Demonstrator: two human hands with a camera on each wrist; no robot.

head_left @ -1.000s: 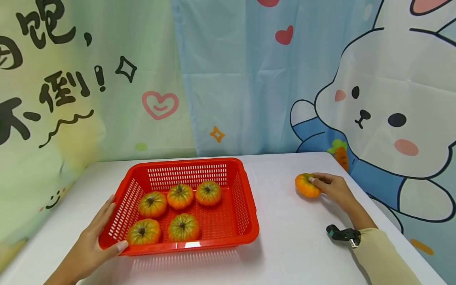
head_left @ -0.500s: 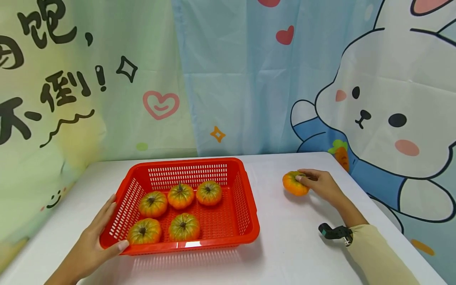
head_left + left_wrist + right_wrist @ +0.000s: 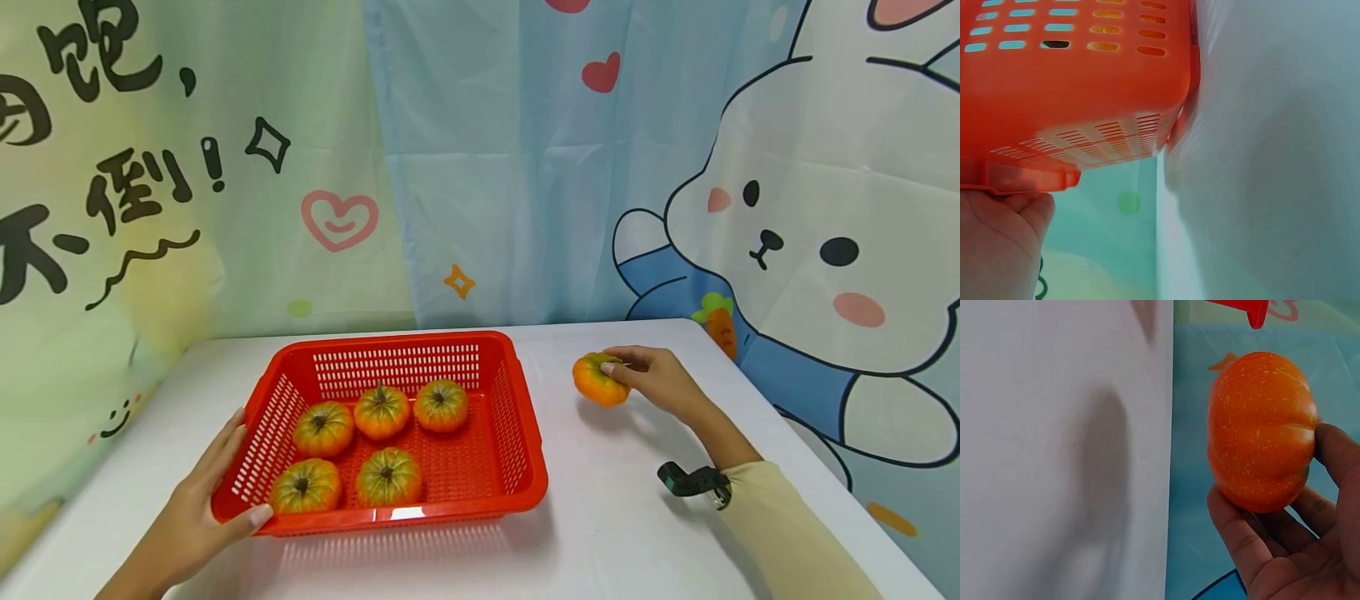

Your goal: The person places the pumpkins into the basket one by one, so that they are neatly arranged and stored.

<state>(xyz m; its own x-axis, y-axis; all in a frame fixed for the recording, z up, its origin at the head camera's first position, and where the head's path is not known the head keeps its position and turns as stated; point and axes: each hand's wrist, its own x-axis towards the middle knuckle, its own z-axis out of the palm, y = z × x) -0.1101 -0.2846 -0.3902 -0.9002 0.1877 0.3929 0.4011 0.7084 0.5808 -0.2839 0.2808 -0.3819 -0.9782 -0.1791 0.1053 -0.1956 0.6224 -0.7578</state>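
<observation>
In the head view, my right hand point(image 3: 660, 382) holds a small orange-green pumpkin point(image 3: 597, 382) by its top, thumb on the near side. The right wrist view shows the pumpkin's speckled orange underside point(image 3: 1263, 434), raised off the table with its shadow apart. On the left, my left hand point(image 3: 191, 508) rests against the near left corner of a red plastic basket point(image 3: 483, 497), straight fingers along its side and thumb touching the front rim. Several similar pumpkins lie inside, among them a front one point(image 3: 388, 477) and a back one point(image 3: 441, 406). Their undersides are hidden.
The white table point(image 3: 592, 517) reaches back to a printed curtain point(image 3: 480, 167) with a cartoon rabbit at right. A black device point(image 3: 693, 481) is strapped at my right wrist. The basket's right wall point(image 3: 528, 417) stands between the held pumpkin and the basket's inside.
My right hand has carried the pumpkin leftward and slightly up, closer to the basket. The left hand and the basket have stayed in place.
</observation>
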